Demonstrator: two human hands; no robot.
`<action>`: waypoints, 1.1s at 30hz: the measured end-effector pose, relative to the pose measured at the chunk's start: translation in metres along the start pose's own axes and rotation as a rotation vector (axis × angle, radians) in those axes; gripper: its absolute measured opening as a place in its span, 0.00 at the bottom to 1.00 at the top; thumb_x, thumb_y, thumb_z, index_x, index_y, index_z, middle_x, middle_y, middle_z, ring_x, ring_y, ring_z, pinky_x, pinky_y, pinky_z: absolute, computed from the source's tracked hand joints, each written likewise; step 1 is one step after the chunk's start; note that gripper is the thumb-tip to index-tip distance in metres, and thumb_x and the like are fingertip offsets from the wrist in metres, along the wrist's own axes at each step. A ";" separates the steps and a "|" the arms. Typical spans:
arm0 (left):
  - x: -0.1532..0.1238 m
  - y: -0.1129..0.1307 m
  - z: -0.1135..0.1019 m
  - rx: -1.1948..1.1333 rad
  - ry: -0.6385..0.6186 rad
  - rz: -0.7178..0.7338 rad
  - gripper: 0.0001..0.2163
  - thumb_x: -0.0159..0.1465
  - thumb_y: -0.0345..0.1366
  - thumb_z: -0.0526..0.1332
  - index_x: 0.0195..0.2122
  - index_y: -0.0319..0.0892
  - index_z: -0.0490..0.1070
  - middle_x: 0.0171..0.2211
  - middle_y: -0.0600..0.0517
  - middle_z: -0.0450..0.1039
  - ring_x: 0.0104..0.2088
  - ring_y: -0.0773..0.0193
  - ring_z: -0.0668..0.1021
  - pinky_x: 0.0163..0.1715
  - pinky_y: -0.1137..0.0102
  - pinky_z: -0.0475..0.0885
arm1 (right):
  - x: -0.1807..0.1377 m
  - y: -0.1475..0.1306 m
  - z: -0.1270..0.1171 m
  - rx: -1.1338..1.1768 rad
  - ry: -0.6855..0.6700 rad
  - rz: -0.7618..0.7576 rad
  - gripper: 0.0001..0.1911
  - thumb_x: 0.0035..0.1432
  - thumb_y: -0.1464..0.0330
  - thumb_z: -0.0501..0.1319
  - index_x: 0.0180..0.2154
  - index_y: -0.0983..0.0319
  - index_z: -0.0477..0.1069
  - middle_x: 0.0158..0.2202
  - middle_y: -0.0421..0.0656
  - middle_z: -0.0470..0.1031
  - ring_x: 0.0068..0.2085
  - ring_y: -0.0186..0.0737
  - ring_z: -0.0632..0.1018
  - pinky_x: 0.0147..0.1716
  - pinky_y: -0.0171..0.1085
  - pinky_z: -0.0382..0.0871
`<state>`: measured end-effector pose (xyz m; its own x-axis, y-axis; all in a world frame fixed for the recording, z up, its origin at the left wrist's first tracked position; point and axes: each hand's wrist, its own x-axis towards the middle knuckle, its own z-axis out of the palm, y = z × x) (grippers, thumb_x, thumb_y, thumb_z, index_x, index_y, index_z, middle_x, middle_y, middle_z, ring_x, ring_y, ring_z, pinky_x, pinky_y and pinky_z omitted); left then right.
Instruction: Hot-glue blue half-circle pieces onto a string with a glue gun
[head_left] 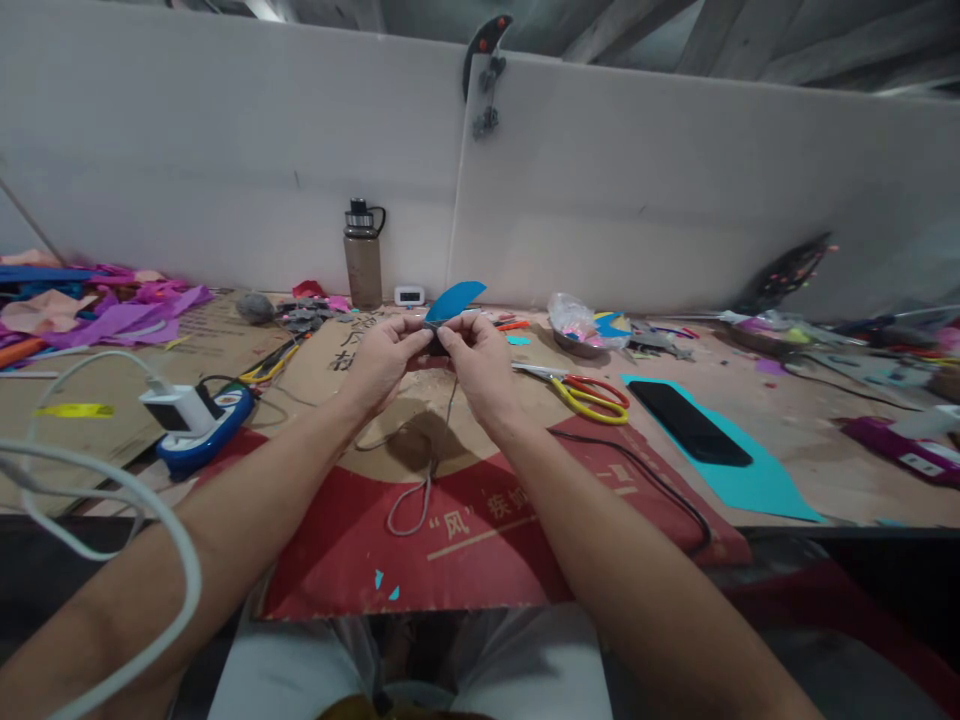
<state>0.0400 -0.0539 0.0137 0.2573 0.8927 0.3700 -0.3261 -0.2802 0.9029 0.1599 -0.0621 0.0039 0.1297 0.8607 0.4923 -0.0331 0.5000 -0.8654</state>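
Note:
My left hand [385, 358] and my right hand [481, 362] meet above the middle of the table, thumbs and fingers pinched together. Between them they grip a blue leaf-shaped piece [454, 300], possibly paper, which sticks up above the fingertips. A small dark part [436, 344] shows at its base; its kind is hidden by the fingers. From there a thin grey cord [449, 408] hangs down to the red and tan cardboard, ending in a loop. To the right of my right hand lie scissors [592, 397] with yellow and red handles.
A dark phone [688, 422] rests on a turquoise sheet [772, 492] at right. A bottle [363, 262] stands by the back panel. At left are a blue power strip [196, 450], a white cable [191, 560] and coloured scraps [135, 318]. A bowl [577, 345] sits behind the scissors.

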 end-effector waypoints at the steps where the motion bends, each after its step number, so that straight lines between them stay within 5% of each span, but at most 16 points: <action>1: 0.000 0.001 0.001 -0.009 0.017 0.000 0.09 0.52 0.34 0.65 0.33 0.36 0.71 0.35 0.47 0.75 0.35 0.62 0.78 0.37 0.64 0.75 | -0.001 -0.002 0.000 -0.026 0.002 -0.013 0.05 0.51 0.66 0.58 0.29 0.61 0.64 0.26 0.36 0.66 0.27 0.28 0.67 0.29 0.31 0.64; 20: 0.003 0.003 -0.004 -0.043 0.248 0.030 0.06 0.52 0.30 0.63 0.27 0.39 0.65 0.25 0.55 0.70 0.27 0.69 0.75 0.34 0.64 0.77 | -0.005 0.000 -0.001 -0.191 -0.057 -0.109 0.05 0.53 0.66 0.57 0.31 0.60 0.63 0.29 0.37 0.66 0.30 0.31 0.68 0.33 0.33 0.62; 30: 0.030 0.017 -0.058 -0.146 0.489 0.174 0.05 0.55 0.28 0.58 0.27 0.41 0.62 0.25 0.54 0.71 0.25 0.68 0.76 0.32 0.68 0.77 | -0.011 0.001 -0.021 -0.425 -0.562 0.032 0.14 0.57 0.62 0.52 0.29 0.61 0.72 0.25 0.39 0.71 0.27 0.33 0.70 0.29 0.33 0.61; 33: 0.030 0.022 -0.062 -0.166 0.513 0.187 0.05 0.55 0.28 0.58 0.27 0.42 0.61 0.24 0.54 0.70 0.26 0.68 0.77 0.32 0.69 0.77 | 0.002 0.005 -0.042 -0.567 -0.285 0.063 0.17 0.59 0.61 0.49 0.28 0.62 0.71 0.27 0.41 0.73 0.28 0.35 0.71 0.30 0.34 0.61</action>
<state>-0.0156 -0.0110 0.0311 -0.2803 0.9017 0.3292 -0.4728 -0.4281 0.7702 0.2012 -0.0619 -0.0038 -0.1265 0.9177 0.3767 0.5076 0.3861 -0.7702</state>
